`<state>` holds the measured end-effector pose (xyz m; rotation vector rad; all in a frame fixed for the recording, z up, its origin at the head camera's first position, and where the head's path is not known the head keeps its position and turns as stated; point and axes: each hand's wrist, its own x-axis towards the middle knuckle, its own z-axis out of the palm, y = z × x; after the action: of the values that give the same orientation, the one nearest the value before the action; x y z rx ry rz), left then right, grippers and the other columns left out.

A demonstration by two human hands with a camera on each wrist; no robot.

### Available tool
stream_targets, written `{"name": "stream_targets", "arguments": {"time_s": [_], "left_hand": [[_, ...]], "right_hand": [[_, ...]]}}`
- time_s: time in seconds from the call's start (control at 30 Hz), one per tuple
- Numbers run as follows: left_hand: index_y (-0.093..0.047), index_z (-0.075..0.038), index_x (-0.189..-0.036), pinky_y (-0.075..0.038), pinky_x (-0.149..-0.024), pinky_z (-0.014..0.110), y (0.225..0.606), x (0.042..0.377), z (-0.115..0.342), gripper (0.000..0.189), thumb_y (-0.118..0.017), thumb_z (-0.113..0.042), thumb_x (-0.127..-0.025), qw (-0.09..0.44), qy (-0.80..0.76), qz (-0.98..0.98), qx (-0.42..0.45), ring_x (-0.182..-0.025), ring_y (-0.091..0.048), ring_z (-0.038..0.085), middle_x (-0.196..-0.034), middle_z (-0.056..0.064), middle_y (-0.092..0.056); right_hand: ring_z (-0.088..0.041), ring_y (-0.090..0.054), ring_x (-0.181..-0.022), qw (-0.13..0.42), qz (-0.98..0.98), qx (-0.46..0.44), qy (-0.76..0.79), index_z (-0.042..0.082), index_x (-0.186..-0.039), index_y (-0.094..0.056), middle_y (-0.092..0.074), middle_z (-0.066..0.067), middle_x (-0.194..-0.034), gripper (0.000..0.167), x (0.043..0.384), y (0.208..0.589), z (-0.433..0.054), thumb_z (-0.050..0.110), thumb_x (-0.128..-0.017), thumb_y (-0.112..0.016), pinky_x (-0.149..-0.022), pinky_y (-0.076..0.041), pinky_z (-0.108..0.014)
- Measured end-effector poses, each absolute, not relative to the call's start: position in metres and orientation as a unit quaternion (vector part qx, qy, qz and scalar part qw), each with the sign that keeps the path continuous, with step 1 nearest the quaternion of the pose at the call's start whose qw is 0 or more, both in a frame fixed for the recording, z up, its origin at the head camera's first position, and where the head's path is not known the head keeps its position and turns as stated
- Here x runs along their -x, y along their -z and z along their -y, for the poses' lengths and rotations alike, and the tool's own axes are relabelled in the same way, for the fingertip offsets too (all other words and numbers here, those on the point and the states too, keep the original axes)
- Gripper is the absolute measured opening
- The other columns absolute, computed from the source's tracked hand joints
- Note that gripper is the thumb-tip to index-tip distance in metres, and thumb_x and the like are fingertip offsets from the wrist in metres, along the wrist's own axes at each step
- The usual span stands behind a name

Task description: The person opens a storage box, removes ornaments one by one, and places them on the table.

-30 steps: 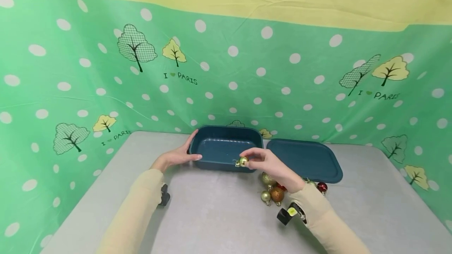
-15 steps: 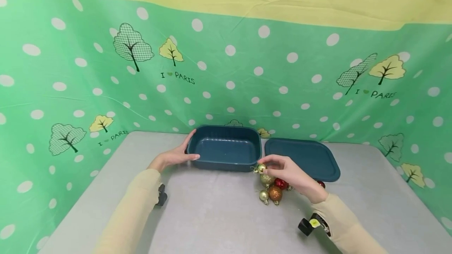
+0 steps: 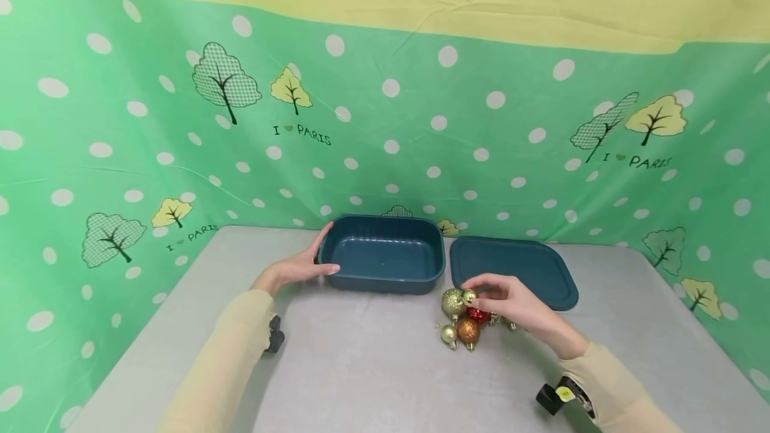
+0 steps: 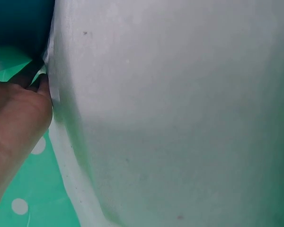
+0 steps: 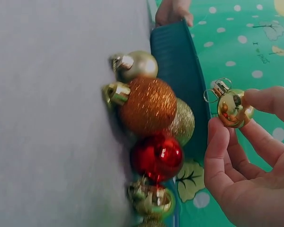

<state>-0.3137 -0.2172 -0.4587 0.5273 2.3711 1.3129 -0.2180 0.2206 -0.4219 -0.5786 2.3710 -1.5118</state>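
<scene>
My right hand (image 3: 511,301) pinches a small shiny gold Christmas bauble (image 5: 231,109) between thumb and fingertips, its wire hanger loop sticking out. In the head view this bauble overlaps a group of baubles on the table, among them a glittery gold bauble (image 3: 453,302), an orange one (image 3: 468,331), a pale gold one (image 3: 448,333) and a red bauble (image 5: 157,156). My left hand (image 3: 297,268) holds the left end of a dark blue storage box (image 3: 385,284), thumb over the front rim, fingers along the side wall. The box floor shows bare.
A flat dark blue lid (image 3: 511,262) lies right of the box, partly behind the right hand. Further baubles (image 5: 151,201) sit under that hand. A green polka-dot cloth (image 3: 421,119) hangs behind the grey table (image 3: 373,366).
From over the box's front right corner, my right hand has moved right and toward me with the gold bauble, to over the other baubles. The left hand stays on the box.
</scene>
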Motion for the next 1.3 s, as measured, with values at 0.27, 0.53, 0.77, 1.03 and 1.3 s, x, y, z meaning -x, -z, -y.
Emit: {"name": "stream_targets", "arguments": {"time_s": [0.27,0.53,0.77,1.03,1.3], "left_hand": [[0.018,-0.027,-0.153,-0.01,-0.107,0.068,0.463,0.317,0.218,0.105,-0.067,-0.03,-0.091,0.189,-0.471,-0.84,-0.191,-0.14,0.009,0.047,-0.157,0.018,0.02],[0.017,-0.027,-0.153,-0.01,-0.107,0.068,0.463,0.316,0.219,0.105,-0.067,-0.032,-0.091,0.188,-0.471,-0.84,-0.192,-0.14,0.008,0.048,-0.157,0.018,0.02],[0.018,-0.027,-0.153,-0.011,-0.106,0.069,0.46,0.315,0.218,0.106,-0.067,-0.032,-0.09,0.19,-0.471,-0.84,-0.19,-0.14,0.008,0.049,-0.157,0.02,0.019],[0.017,-0.029,-0.153,-0.01,-0.107,0.068,0.461,0.316,0.218,0.104,-0.066,-0.032,-0.091,0.189,-0.474,-0.839,-0.188,-0.14,0.009,0.047,-0.157,0.019,0.019],[0.017,-0.029,-0.153,-0.01,-0.108,0.067,0.462,0.316,0.218,0.104,-0.066,-0.032,-0.091,0.186,-0.475,-0.839,-0.189,-0.14,0.009,0.047,-0.157,0.018,0.02]], "right_hand": [[-0.012,-0.061,-0.088,0.13,-0.812,0.207,0.53,-0.01,-0.123,-0.058,-0.06,-0.023,-0.118,0.036,0.21,0.425,-0.239,0.007,-0.091,-0.064,-0.07,-0.053,-0.03],[-0.014,-0.06,-0.078,0.131,-0.817,0.211,0.521,-0.01,-0.121,-0.059,-0.062,-0.019,-0.108,0.035,0.205,0.43,-0.253,0.007,-0.091,-0.065,-0.059,-0.051,-0.03],[-0.015,-0.062,-0.09,0.128,-0.814,0.24,0.513,-0.011,-0.121,-0.057,-0.06,-0.024,-0.113,0.035,0.201,0.436,-0.259,0.004,-0.09,-0.065,-0.072,-0.052,-0.025],[-0.018,-0.062,-0.089,0.126,-0.803,0.256,0.523,-0.012,-0.112,-0.052,-0.057,-0.022,-0.106,0.028,0.195,0.444,-0.26,-0.003,-0.088,-0.063,-0.072,-0.055,-0.027],[-0.011,-0.062,-0.083,0.105,-0.824,0.276,0.484,-0.004,-0.102,-0.059,-0.06,-0.015,-0.1,0.019,0.195,0.453,-0.257,-0.006,-0.084,-0.064,-0.069,-0.055,-0.026]]}}
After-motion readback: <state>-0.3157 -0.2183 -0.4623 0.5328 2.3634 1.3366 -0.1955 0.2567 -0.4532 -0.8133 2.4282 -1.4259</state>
